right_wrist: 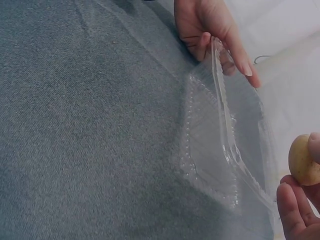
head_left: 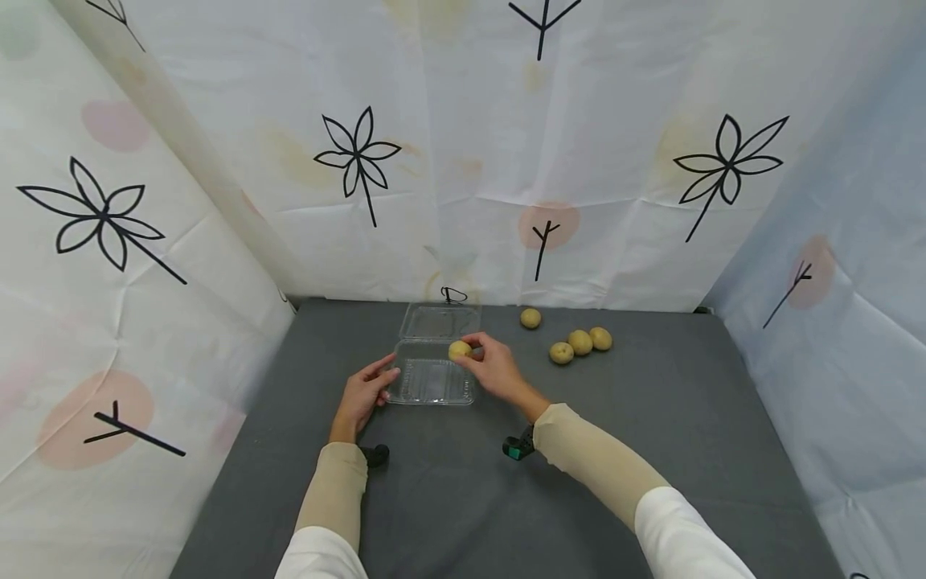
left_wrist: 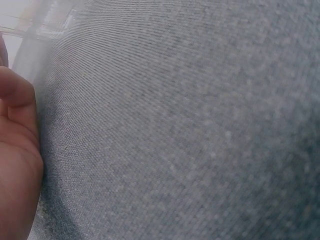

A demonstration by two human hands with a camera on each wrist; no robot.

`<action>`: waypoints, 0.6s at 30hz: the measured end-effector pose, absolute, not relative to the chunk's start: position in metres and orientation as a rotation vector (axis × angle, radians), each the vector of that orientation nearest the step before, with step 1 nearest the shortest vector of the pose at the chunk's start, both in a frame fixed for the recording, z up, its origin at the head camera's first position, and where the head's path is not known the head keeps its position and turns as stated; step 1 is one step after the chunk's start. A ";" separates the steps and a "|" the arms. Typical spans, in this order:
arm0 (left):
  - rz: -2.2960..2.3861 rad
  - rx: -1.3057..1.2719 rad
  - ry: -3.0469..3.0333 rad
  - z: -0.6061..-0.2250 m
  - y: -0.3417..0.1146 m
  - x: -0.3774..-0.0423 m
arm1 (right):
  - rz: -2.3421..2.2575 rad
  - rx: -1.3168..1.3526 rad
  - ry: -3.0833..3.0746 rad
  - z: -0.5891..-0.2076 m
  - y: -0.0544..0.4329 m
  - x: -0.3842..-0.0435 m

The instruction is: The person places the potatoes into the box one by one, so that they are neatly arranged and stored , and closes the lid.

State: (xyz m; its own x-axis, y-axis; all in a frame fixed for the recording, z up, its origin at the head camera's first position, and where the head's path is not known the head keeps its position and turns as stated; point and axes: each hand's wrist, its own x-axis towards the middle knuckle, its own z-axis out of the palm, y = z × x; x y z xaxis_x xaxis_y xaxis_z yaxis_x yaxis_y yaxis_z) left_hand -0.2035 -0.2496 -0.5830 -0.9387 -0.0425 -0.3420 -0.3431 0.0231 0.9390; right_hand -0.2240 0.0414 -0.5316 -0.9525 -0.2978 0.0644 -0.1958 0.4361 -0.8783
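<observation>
1. The right hand (head_left: 499,371) holds a potato (head_left: 459,351) pinched between its thumb and fingers (right_wrist: 289,206). In the head view, this potato shows over the far right corner of the clear tray (head_left: 432,386); in the right wrist view, it is apart from the rim.
2. The left hand (head_left: 365,394) grips the tray by its left edge. In the right wrist view, its fingers and thumb lie about the rim at a corner, some of them seen through the plastic.
3. The tray stands upright on the grey desk (head_left: 448,507), its lid (head_left: 437,322) folded open on the far side, toward the back cloth (head_left: 463,177).
4. To the right of the tray, a row of three potatoes (head_left: 580,342) lies on the desk. A single potato (head_left: 530,318) lies apart from them, farther back and to the left.
5. The left wrist view shows mostly desk surface, with part of the left hand at the left border and a blurred bit of clear plastic at the upper left.
6. Both forearms wear beige sleeves (head_left: 600,458) beneath white ones (head_left: 683,531). The back cloth is pale, with black leaf and twig drawings.
</observation>
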 end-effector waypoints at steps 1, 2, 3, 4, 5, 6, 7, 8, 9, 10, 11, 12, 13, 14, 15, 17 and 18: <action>2.015 -0.401 2.078 -0.583 -0.250 -0.203 | -1.556 -0.445 2.572 -0.532 0.040 -0.224; 2.013 -0.400 2.081 -0.583 -0.250 -0.203 | -1.553 -0.446 2.570 -0.532 0.039 -0.224; 2.016 -0.401 2.082 -0.583 -0.250 -0.203 | -1.548 -0.444 2.571 -0.533 0.037 -0.225; 2.020 -0.402 2.083 -0.584 -0.250 -0.204 | -1.542 -0.438 2.571 -0.533 0.036 -0.225; 2.024 -0.402 2.086 -0.585 -0.250 -0.204 | -1.540 -0.434 2.570 -0.534 0.034 -0.225; 2.027 -0.404 2.091 -0.586 -0.251 -0.204 | -1.542 -0.433 2.567 -0.534 0.033 -0.225; 2.030 -0.406 2.097 -0.588 -0.251 -0.205 | -1.545 -0.432 2.565 -0.535 0.031 -0.226; 2.030 -0.409 2.107 -0.591 -0.251 -0.206 | -1.545 -0.427 2.564 -0.535 0.030 -0.226; 2.033 -0.412 2.114 -0.594 -0.252 -0.206 | -1.545 -0.423 2.563 -0.535 0.028 -0.226; 2.030 -0.412 2.124 -0.596 -0.252 -0.207 | -1.546 -0.423 2.563 -0.536 0.027 -0.227; 2.028 -0.411 2.132 -0.599 -0.252 -0.208 | -1.550 -0.428 2.563 -0.536 0.025 -0.227; 2.025 -0.409 2.142 -0.602 -0.252 -0.209 | -1.547 -0.432 2.565 -0.537 0.024 -0.227; 2.023 -0.407 2.150 -0.604 -0.253 -0.210 | -1.542 -0.435 2.568 -0.537 0.023 -0.228; 2.022 -0.404 2.157 -0.606 -0.253 -0.211 | -1.535 -0.439 2.570 -0.537 0.022 -0.228; 2.024 -0.400 2.156 -0.607 -0.253 -0.211 | -1.524 -0.443 2.573 -0.538 0.020 -0.228; 2.028 -0.399 2.159 -0.609 -0.254 -0.211 | -1.501 -0.450 2.580 -0.538 0.018 -0.229; 2.031 -0.402 2.159 -0.609 -0.254 -0.211 | -1.486 -0.453 2.586 -0.538 0.017 -0.230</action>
